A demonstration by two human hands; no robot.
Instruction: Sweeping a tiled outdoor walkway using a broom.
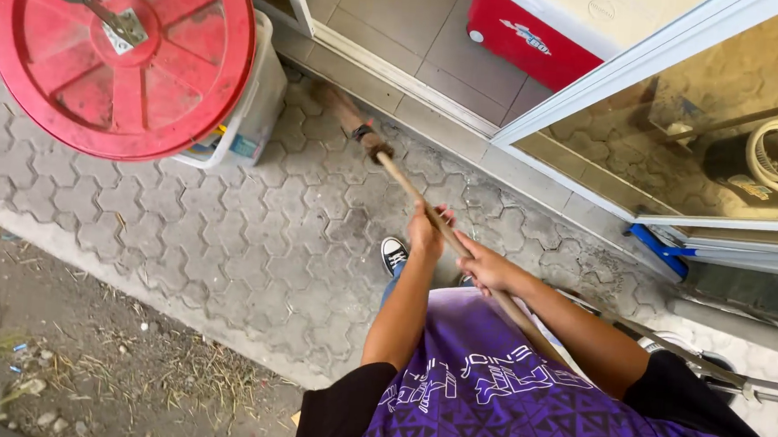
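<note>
- left hand point(426, 232): fingers wrapped tight round broom handle point(409, 186), no gap showing
- right hand point(487, 269): fingers curled closed on same handle, just behind the left
- handle runs forward past the left fingers to blurred broom head point(342, 109) on paving point(226, 236)
- red round lid point(120, 54) on white bucket point(256, 111), well off beyond the fingers
- black sneaker point(393, 255) just below left fingers
</note>
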